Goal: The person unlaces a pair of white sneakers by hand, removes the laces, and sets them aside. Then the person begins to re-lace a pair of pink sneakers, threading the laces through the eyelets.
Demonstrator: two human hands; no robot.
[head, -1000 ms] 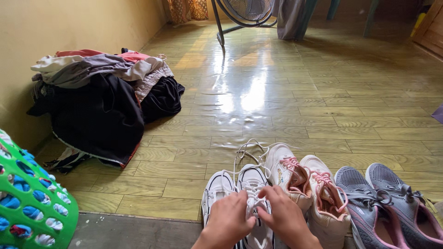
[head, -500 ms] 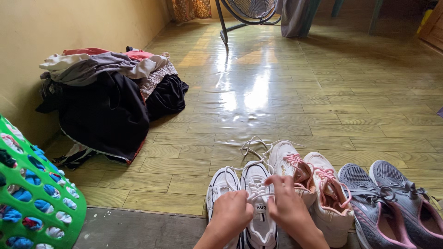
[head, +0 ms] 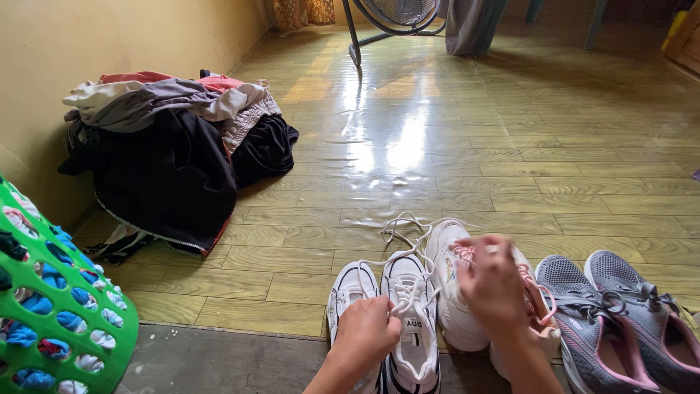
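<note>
Two hands on white laces (head: 408,252): left hand (head: 367,334) pinching them, right hand (head: 494,281) blurred, grip apparently closed.

A heap of clothes (head: 171,146), dark garments under grey, white and pink ones, lies against the yellow wall (head: 87,44) at the left, and nearer, at the left edge, a green plastic laundry basket (head: 55,314) holds blue and white cloth behind its round holes. At the near right a pair of grey sneakers with pink lining (head: 620,321) stands side by side on the glossy wood-pattern floor (head: 452,146), toes pointing away. Far across the floor the black stand of a fan (head: 386,22) rises by a patterned curtain (head: 299,13) and a hanging grey cloth (head: 467,25).
</note>
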